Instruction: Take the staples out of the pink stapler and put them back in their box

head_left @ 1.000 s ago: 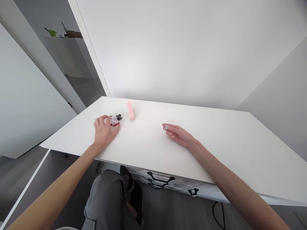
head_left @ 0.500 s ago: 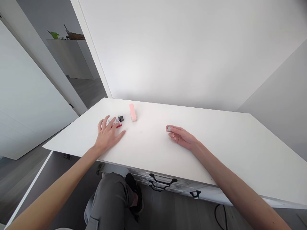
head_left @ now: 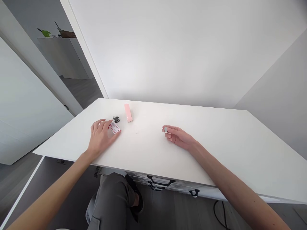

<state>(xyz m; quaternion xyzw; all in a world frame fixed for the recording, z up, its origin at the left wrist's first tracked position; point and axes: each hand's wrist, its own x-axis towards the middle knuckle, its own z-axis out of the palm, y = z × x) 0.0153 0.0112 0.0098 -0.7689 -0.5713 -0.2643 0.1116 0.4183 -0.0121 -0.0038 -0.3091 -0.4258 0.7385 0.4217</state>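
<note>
My left hand (head_left: 100, 138) lies on the white table (head_left: 216, 143) with its fingers resting on a small clear packet with a red and white label (head_left: 114, 128). Just beyond the packet sits a small black clip (head_left: 116, 119), and a pink stapler (head_left: 128, 112) lies a little farther back. My right hand (head_left: 178, 136) rests on the table to the right, its thumb and fingers pinched on a small grey block (head_left: 165, 129).
The table stands in a corner of white walls. Below its front edge are drawers with black handles (head_left: 158, 182) and my grey-trousered leg (head_left: 112, 201). An open doorway at the left shows a shelf with items (head_left: 57, 33).
My left hand slid slightly back toward me, drawing the labelled packet with it, so the packet now lies apart from the black clip. My right hand stays put.
</note>
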